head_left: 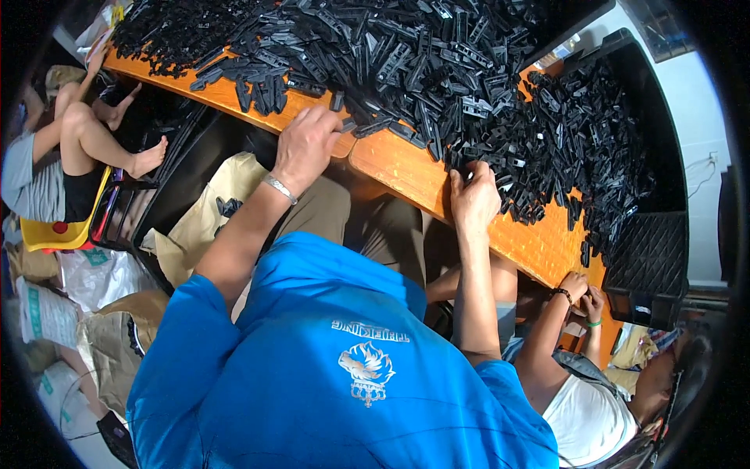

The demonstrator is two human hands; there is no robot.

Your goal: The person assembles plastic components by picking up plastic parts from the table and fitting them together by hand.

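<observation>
A great heap of small black plastic parts (391, 59) covers the wooden table (398, 160) in front of me. At the table's near edge my left hand (306, 147) is closed, with a short black plastic part (348, 125) at its fingertips. My right hand (475, 203) sits further right against the heap's near side. Its fingers are curled in a pinch around a small dark piece (469, 179), mostly covered by the fingers. A silver bracelet circles my left wrist.
An open paper-lined bin (211, 203) with a few black parts stands below the table at left. On the right, a co-worker (590, 399) has both hands at the table edge, near a black crate (644, 258). Another person (74, 156) sits at far left.
</observation>
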